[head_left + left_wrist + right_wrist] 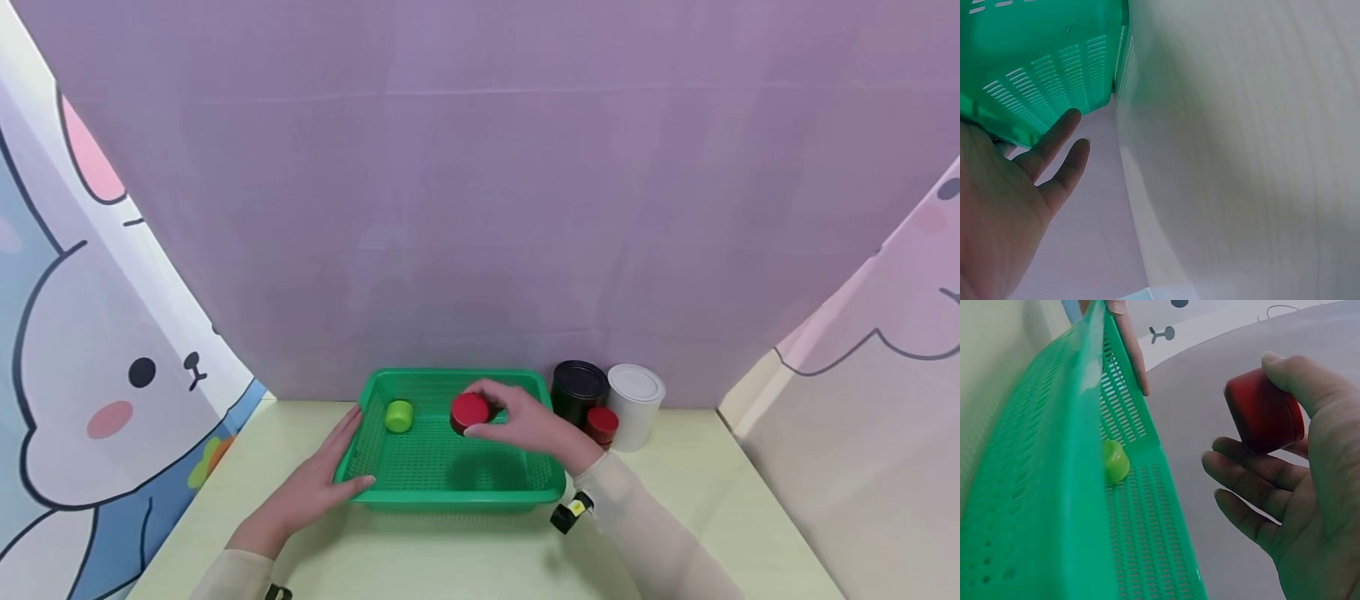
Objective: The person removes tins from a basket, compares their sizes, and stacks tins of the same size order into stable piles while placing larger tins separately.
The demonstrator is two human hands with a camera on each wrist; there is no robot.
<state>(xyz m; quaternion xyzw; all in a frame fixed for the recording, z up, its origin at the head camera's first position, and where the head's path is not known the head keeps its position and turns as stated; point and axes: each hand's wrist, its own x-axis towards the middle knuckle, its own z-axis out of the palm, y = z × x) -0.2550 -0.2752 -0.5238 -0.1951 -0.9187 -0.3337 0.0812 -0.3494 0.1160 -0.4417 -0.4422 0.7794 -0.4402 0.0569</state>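
A small round red tin (469, 413) is pinched between the thumb and fingers of my right hand (528, 423), above the green plastic basket (450, 499). The right wrist view shows the red tin (1264, 412) tilted, a seam near one end, with the other fingers spread below it. My left hand (318, 492) rests against the basket's left side, thumb over the rim at the near corner and fingers stretched along the outside. In the left wrist view two fingers of the left hand (1007, 206) extend near the basket's wall. A small lime-green round container (399, 416) lies inside the basket, at the left.
Right of the basket stand a black can (580, 392), a white can (636, 408) and a second small red tin (602, 423), close together. A purple wall (480, 208) rises behind the pale table (420, 558). Cartoon-printed panels (112, 375) flank both sides.
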